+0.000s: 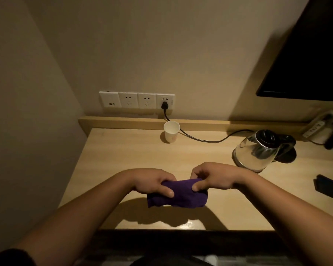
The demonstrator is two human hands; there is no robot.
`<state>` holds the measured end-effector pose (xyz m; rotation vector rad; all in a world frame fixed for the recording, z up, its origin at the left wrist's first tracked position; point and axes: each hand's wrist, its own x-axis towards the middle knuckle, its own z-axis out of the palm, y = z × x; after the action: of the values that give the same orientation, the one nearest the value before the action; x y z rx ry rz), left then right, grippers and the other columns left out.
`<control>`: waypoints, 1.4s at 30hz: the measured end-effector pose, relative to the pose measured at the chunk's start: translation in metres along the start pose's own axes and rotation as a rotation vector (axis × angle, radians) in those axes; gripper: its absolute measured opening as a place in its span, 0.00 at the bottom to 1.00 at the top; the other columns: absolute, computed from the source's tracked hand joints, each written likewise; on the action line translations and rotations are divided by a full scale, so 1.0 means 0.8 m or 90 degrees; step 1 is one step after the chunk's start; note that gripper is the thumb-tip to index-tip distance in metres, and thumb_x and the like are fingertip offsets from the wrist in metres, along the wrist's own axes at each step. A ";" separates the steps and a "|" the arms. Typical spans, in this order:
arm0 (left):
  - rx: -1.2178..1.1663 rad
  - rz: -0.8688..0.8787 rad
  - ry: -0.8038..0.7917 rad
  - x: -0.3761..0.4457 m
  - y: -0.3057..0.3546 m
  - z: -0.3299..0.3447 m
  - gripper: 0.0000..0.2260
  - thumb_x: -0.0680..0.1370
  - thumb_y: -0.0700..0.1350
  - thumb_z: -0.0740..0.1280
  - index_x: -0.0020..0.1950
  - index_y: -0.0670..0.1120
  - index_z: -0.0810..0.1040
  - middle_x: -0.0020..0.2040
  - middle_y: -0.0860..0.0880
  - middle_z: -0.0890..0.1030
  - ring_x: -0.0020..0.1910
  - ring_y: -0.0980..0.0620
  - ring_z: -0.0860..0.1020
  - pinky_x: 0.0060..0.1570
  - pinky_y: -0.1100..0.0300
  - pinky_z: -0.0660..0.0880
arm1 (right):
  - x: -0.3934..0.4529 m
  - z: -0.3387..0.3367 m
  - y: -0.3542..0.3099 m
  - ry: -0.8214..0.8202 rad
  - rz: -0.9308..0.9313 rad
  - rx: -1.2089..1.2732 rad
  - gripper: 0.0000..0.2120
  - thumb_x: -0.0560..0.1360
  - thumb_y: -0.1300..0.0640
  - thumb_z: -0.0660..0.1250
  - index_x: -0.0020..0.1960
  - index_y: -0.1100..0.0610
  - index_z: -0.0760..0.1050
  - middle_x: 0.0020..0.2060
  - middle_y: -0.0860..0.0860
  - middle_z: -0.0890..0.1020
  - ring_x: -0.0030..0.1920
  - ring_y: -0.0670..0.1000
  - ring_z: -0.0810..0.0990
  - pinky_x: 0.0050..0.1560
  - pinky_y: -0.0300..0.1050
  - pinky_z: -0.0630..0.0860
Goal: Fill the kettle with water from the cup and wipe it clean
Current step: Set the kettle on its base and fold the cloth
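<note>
A folded purple cloth is held just above the middle of the wooden desk. My left hand pinches its left end and my right hand pinches its right end. A glass kettle with a black lid and handle stands on its base at the right, a little beyond my right hand. A white paper cup stands upright at the back of the desk, near the wall ledge. Whether the cup holds water cannot be seen.
A black cord runs from a wall socket behind the cup to the kettle base. A dark flat object lies at the right edge. A power strip sits at the back right, under a dark screen.
</note>
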<state>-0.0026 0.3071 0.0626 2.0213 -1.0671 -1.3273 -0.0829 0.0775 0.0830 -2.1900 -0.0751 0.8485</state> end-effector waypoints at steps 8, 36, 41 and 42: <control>0.060 0.048 0.034 0.017 0.000 0.012 0.10 0.78 0.54 0.67 0.56 0.51 0.74 0.46 0.55 0.78 0.43 0.57 0.76 0.41 0.62 0.72 | -0.019 0.003 0.006 0.041 0.021 0.026 0.13 0.73 0.57 0.73 0.56 0.54 0.76 0.49 0.50 0.83 0.49 0.49 0.82 0.51 0.42 0.80; 0.573 0.035 0.365 0.170 -0.060 0.072 0.18 0.66 0.40 0.76 0.54 0.42 0.79 0.53 0.42 0.82 0.48 0.42 0.82 0.44 0.52 0.79 | 0.064 0.024 0.187 0.305 -0.075 -0.511 0.11 0.69 0.59 0.72 0.50 0.57 0.77 0.44 0.57 0.81 0.42 0.59 0.79 0.42 0.52 0.75; 0.550 -0.080 0.178 0.167 -0.098 0.152 0.27 0.81 0.49 0.60 0.77 0.41 0.58 0.78 0.42 0.56 0.76 0.42 0.58 0.73 0.46 0.57 | 0.055 0.112 0.217 0.171 -0.008 -0.516 0.18 0.77 0.47 0.61 0.61 0.56 0.76 0.60 0.56 0.80 0.58 0.57 0.78 0.59 0.53 0.75; 0.553 -0.103 0.148 0.159 -0.102 0.159 0.29 0.82 0.55 0.53 0.79 0.42 0.50 0.79 0.44 0.47 0.78 0.44 0.48 0.75 0.46 0.48 | 0.049 0.123 0.229 0.147 0.020 -0.532 0.24 0.77 0.43 0.61 0.65 0.58 0.75 0.65 0.58 0.78 0.64 0.59 0.76 0.65 0.55 0.73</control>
<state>-0.0630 0.2510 -0.1172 2.8351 -1.5582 -0.6937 -0.1492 0.0248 -0.1107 -3.0601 -0.3300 0.6282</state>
